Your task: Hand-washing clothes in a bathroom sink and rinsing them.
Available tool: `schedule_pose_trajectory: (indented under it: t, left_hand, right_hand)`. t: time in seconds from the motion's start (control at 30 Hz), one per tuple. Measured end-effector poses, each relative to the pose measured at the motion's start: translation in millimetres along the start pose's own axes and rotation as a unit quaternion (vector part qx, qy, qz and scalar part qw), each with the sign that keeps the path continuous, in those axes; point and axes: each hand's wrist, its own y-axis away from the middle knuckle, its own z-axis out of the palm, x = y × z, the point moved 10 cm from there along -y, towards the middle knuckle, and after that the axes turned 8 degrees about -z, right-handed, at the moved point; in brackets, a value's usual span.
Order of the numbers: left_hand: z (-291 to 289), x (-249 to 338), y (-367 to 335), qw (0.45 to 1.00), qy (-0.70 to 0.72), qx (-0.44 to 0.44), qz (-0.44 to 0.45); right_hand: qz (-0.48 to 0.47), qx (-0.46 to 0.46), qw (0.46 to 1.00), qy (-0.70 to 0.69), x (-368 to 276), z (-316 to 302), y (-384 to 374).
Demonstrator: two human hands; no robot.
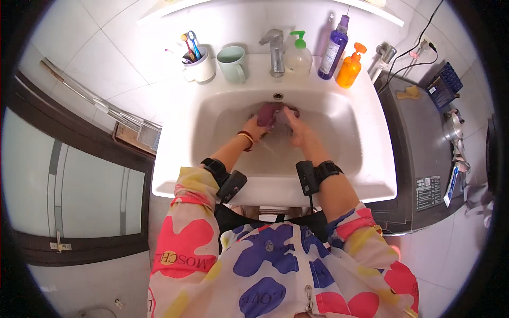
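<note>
A wet, dark maroon cloth (269,114) lies bunched in the water of the white sink (382,159), below the faucet (275,53). My left hand (255,129) is closed on the cloth's left side. On the cloth's right side, my right hand (298,128) reaches into the water with its fingers stretched out. Whether its fingertips press on the cloth is hard to make out. Part of the cloth shows beyond my right fingertips.
Along the sink's back ledge stand a white cup with toothbrushes (201,71), a green mug (231,64), a green-topped pump bottle (298,57), a purple bottle (333,50) and an orange pump bottle (349,69). A dark washing machine (419,132) flanks the sink on the right.
</note>
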Motion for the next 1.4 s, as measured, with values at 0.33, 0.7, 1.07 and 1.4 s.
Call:
schedule_pose_trajectory:
  t: [0.33, 0.7, 1.07, 1.4]
  left_hand:
    - [-7.6, 176.4, 117.1, 0.952, 0.039, -0.021, 0.302]
    - [-54.2, -12.3, 0.7, 0.934, -0.355, 0.047, 0.023]
    - [-186.3, -34.3, 66.6, 0.980, 0.022, 0.198, 0.022]
    - [-197.5, -20.7, 88.1, 0.836, 0.532, 0.105, 0.082]
  right_hand:
    - [-0.090, -0.308, 0.919, -0.229, -4.9, 15.6, -30.9]
    - [-0.078, -0.228, 0.969, -0.050, -11.8, 70.2, 31.5]
    - [-0.550, 0.021, 0.603, 0.577, -154.4, 48.5, 56.2]
    - [-0.571, 0.070, 0.570, 0.587, -244.6, 91.8, 81.2]
